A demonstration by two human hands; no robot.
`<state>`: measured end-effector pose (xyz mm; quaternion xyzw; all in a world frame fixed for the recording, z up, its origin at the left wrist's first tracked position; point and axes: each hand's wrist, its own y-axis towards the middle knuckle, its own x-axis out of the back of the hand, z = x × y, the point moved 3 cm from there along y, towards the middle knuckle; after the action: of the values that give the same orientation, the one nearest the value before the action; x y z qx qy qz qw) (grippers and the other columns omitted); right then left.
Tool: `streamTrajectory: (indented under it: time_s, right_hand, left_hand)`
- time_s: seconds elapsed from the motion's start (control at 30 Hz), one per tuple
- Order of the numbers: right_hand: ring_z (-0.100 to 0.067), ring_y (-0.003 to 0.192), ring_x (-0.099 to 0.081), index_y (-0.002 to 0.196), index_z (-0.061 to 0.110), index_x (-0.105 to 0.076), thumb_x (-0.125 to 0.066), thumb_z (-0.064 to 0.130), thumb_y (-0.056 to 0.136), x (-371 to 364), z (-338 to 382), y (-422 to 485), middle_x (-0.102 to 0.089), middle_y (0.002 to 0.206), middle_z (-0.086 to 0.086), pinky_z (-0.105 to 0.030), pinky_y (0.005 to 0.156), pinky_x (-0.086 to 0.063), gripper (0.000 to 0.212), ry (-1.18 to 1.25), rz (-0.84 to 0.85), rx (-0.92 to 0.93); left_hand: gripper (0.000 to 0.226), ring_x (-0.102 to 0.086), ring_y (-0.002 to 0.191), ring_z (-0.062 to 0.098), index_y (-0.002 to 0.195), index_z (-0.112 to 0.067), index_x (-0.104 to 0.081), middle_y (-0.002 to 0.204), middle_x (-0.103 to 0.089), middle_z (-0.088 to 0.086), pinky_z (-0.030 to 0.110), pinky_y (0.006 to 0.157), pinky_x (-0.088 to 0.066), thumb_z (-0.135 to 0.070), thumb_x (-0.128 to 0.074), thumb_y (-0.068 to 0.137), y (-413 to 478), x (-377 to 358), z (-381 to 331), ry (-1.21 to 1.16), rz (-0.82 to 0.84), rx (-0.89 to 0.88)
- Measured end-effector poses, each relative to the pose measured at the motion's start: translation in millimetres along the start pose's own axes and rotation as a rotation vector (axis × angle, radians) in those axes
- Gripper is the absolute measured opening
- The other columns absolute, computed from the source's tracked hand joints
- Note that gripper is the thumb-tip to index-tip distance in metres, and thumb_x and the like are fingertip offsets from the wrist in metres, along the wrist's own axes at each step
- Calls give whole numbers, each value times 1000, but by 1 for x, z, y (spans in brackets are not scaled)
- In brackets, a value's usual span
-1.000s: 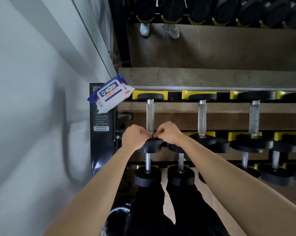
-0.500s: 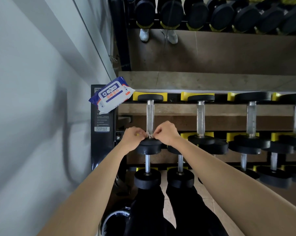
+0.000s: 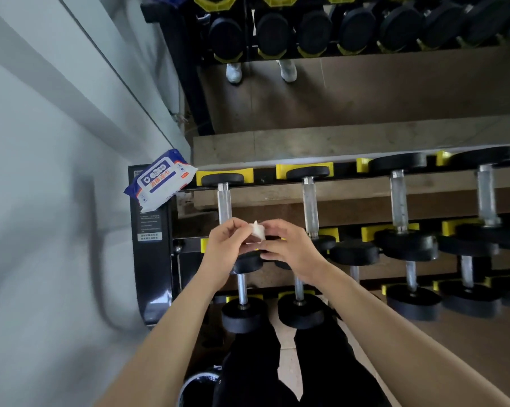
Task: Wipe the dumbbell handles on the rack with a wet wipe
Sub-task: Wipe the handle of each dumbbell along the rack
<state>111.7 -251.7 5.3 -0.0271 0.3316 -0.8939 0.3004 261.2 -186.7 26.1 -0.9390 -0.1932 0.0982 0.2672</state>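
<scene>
A small white wet wipe (image 3: 257,230) is bunched between my left hand (image 3: 229,245) and my right hand (image 3: 289,248), both pinching it just in front of the leftmost top-row dumbbell handle (image 3: 224,202). That chrome handle is bare above my fingers. Its near black head (image 3: 248,264) is partly hidden under my hands. More chrome handles (image 3: 310,207) line the rack (image 3: 347,179) to the right.
A blue-and-white wet wipe pack (image 3: 160,179) lies on the rack's left end post (image 3: 151,245). A pale wall runs along the left. Lower-row dumbbells (image 3: 242,314) sit near my legs. A mirror behind reflects the rack and white shoes (image 3: 233,72).
My hands have lifted off the base of the leftmost handle and come toward me. The wipe, earlier tucked against the handle, now shows free between my fingers.
</scene>
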Motion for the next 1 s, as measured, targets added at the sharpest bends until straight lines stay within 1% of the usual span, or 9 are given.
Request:
streamTrajectory:
  time_s: [0.1, 0.17, 0.23, 0.37, 0.47, 0.6, 0.7, 0.87, 1.0]
  right_hand:
    - [-30, 105, -72, 120, 8, -67, -70, 3, 93, 39, 2, -21, -74, 112, -15, -40, 91, -59, 28, 231, -48, 25]
    - [-32, 102, -73, 118, 4, -65, -72, 2, 90, 68, 3, -29, -75, 109, -17, -40, 88, -59, 29, 311, -160, 23]
    - [-32, 96, -75, 111, 3, -64, -74, -2, 87, 95, 6, -33, -75, 104, -17, -41, 85, -61, 26, 324, -264, 30]
    - [-20, 87, -76, 94, 11, -71, -80, 2, 82, 131, 12, -31, -77, 89, -5, -34, 78, -62, 17, 92, -304, 73]
    - [-11, 80, -73, 87, 14, -74, -79, 2, 81, 145, 16, -26, -76, 82, 0, -18, 65, -55, 14, -73, -286, 87]
    - [-10, 77, -72, 84, 18, -77, -80, 3, 79, 156, 16, -16, -76, 78, 2, -19, 68, -55, 16, -215, -192, 104]
    - [-9, 84, -74, 94, 23, -79, -80, 4, 80, 161, 14, -6, -78, 85, 5, -25, 80, -59, 24, -268, -131, 136]
    - [-10, 102, -67, 123, 20, -69, -81, 17, 81, 167, 4, 21, -71, 110, 6, -33, 97, -54, 44, -469, -198, 99]
    - [-12, 104, -63, 129, 18, -64, -78, 24, 85, 161, 0, 36, -66, 111, 5, -30, 95, -50, 47, -538, -175, 109]
  left_hand:
    - [9, -76, 85, 27, 94, 0, -61, 95, -75, 24, 30, 76, -61, -5, -60, 100, -3, -51, -6, -129, -50, 11]
    - [6, -75, 83, 21, 98, 1, -62, 90, -74, 14, 31, 75, -62, -2, -66, 96, -1, -79, -5, 53, -105, -89]
    - [21, -71, 88, 16, 109, -12, -69, 93, -73, 3, 34, 81, -60, -3, -72, 90, 2, -105, 0, 331, -99, -239]
    - [24, -70, 100, 11, 114, -20, -76, 108, -74, -5, 40, 93, -58, -10, -71, 93, 5, -141, 13, 449, -78, -257]
    - [17, -74, 96, 15, 110, -18, -77, 100, -78, -4, 43, 90, -60, -17, -72, 94, 6, -157, 18, 362, -107, -176]
    - [5, -73, 82, 10, 94, -21, -80, 84, -78, -7, 34, 78, -61, -23, -77, 90, 15, -163, 20, 427, -239, -137]
    - [6, -71, 78, 5, 90, -24, -80, 81, -77, -10, 29, 73, -58, -29, -80, 87, 29, -157, 21, 506, -328, -86]
    - [11, -68, 85, 4, 97, -30, -72, 87, -71, -17, 26, 81, -54, -25, -77, 88, 66, -143, 6, 555, -537, -101]
    - [17, -61, 84, 5, 109, -23, -73, 91, -68, -14, 23, 80, -44, -19, -70, 93, 95, -149, 1, 650, -544, -152]
